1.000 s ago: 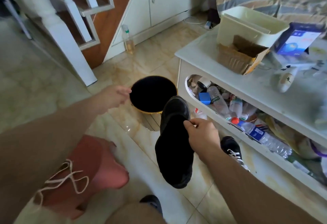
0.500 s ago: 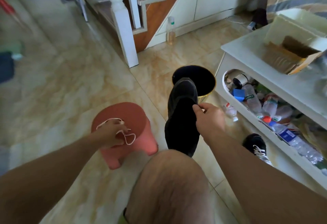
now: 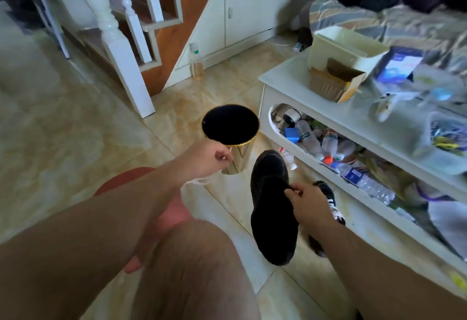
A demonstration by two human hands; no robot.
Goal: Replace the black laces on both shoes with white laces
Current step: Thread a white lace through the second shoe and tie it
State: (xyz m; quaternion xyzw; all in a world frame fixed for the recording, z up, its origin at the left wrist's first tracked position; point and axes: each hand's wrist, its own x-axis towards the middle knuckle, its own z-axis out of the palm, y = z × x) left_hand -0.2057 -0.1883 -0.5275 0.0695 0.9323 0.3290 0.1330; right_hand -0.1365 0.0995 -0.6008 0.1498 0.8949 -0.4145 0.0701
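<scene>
Pinching the black shoe [image 3: 273,208] in our right hand [image 3: 309,206], we've got the white lace [image 3: 199,180] bunched in our left hand [image 3: 207,159], bin [image 3: 231,124] just beyond it.

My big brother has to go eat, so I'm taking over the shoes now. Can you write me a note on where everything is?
Left hand: pinching the white lace, held up near the bin.
Right hand: gripping the black shoe in the air; no lace can be seen on it.
Other shoe: on the floor by the white table, white lace showing.
Done: apparently that floor shoe.
Left: thread the white lace through the held shoe.
</scene>
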